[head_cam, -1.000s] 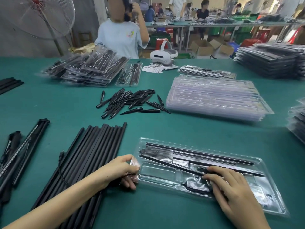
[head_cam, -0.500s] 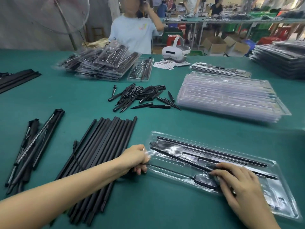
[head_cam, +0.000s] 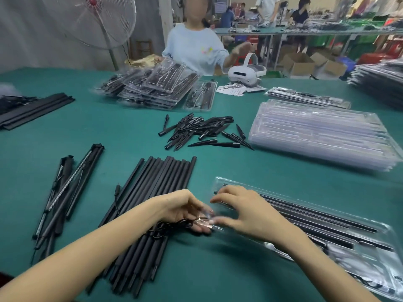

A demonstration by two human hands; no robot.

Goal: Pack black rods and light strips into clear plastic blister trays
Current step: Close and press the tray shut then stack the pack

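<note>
Both hands at near-left corner of clear blister tray [head_cam: 316, 216], already loaded with black rods [head_cam: 305, 212]. Left hand [head_cam: 185, 205] fingers curled under the corner, thin black wire [head_cam: 174, 224] draped across them (grip unclear, blurred). Right hand [head_cam: 244, 212] thumb and forefinger spread, pinching nothing visible. Risks: wire snagging and dragging loose rods [head_cam: 152, 192] just beside; tray tipping if corner lifted, spilling contents.

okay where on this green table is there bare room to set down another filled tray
Bare green cloth lies between the flat black strips at far left and the pile of short black spikes. A smaller patch sits between the row of long black rods and the stack of empty clear trays. Around both hands and the open clear blister tray it is crowded.
</note>
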